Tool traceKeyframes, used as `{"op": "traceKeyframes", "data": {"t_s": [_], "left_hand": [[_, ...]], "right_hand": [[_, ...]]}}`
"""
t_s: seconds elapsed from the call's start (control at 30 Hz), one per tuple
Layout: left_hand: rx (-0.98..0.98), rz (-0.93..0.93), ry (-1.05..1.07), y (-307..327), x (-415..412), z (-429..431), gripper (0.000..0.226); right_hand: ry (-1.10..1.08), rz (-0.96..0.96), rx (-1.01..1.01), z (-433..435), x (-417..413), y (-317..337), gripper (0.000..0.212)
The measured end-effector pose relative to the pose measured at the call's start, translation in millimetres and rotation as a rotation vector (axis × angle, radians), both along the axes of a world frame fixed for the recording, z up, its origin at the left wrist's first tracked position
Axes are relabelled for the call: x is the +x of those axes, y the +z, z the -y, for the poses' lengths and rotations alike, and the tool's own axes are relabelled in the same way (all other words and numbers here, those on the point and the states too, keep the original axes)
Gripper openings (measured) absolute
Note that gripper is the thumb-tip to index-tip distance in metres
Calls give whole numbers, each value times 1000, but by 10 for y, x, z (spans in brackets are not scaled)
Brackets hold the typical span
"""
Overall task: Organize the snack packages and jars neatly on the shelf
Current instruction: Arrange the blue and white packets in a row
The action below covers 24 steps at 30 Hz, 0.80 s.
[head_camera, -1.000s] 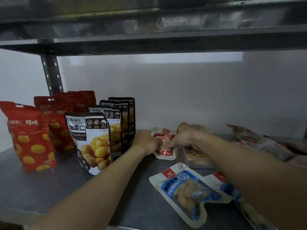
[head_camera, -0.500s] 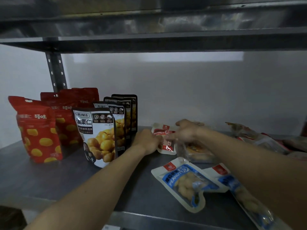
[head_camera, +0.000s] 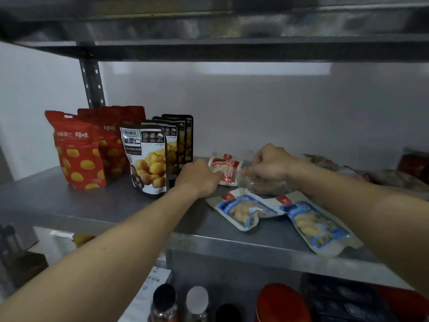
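Head view: a grey metal shelf (head_camera: 92, 205) runs across the middle of the frame. On its left side, red stand-up pouches printed with yellow dots (head_camera: 79, 154) are lined up upright. Just right of them is a row of black-and-white stand-up pouches picturing yellow chestnuts (head_camera: 148, 159), one behind another.

At centre, a small red-and-white peanut packet (head_camera: 225, 168) lies flat near the back of the shelf. The left hand (head_camera: 199, 177) is curled, its fingertips pinching the packet's lower left edge. The right hand (head_camera: 270, 163) is also curled. Its fingertips come down where the packet's right edge meets a clear plastic packet (head_camera: 262, 185), and I cannot tell which of the two it pinches.

In front of them, toward the lower right, two blue-and-white peanut packets (head_camera: 243, 210) lie flat and askew, one overlapping the other. A loose heap of packages (head_camera: 394, 180) sits at the far right, too blurred to name. Capped bottles (head_camera: 164, 296) stand on the level below, at the bottom of the frame.

The step in hand looks like picking up the red-and-white packet so it can be placed beside the standing rows. The next move would need a firm hold on both edges, a lift clear of the clear packet, and a spot right of the chestnut pouches. The limp, flat packet may not stand unaided.
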<state>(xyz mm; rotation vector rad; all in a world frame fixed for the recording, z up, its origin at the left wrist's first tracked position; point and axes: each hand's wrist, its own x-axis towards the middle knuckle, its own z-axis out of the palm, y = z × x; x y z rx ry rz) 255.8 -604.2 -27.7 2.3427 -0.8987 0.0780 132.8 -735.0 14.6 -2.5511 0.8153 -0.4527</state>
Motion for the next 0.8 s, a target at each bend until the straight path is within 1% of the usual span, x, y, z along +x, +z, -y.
{"op": "traceKeyframes", "data": {"t_s": [0.1, 0.2, 0.27, 0.33, 0.4, 0.43, 0.47, 0.53, 0.57, 0.63, 0.7, 0.77, 0.8], "left_hand": [[41, -1, 18, -14, -151, -160, 54], [52, -23, 6, -56, -263, -315, 52], [68, -42, -1, -84, -333, -410, 53], [64, -51, -6, -111, -394, -488, 54], [48, -31, -16, -129, -451, -546, 57], [48, -21, -27, -136, -475, -559, 62], [57, -8, -38, -143, -505, -569, 70], [75, 31, -52, -155, -570, -579, 78], [83, 50, -53, -155, -605, -581, 78], [86, 92, -57, -137, -660, -587, 72], [76, 104, -73, -112, -690, -593, 66], [65, 99, -102, -105, -695, -594, 63], [63, 99, -116, -104, -696, -596, 62]], "right_hand": [[-54, -56, -42, -158, -195, -33, 45], [-123, 10, -96, -237, -307, -47, 53], [-123, 9, -73, -320, -419, -40, 48], [-111, -48, -65, -462, -578, -45, 39], [-147, -28, -62, -562, -744, -43, 24], [-190, -38, -66, -555, -820, -52, 35], [-235, -65, -83, -569, -891, -54, 40], [-340, -162, -141, -562, -1025, -69, 34], [-371, -202, -152, -563, -1094, -81, 31], [-361, -276, -141, -603, -1213, -111, 29], [-309, -262, -60, -588, -1281, -171, 27], [-294, -202, -7, -618, -1310, -199, 51], [-316, -189, 11, -615, -1311, -213, 55]]}}
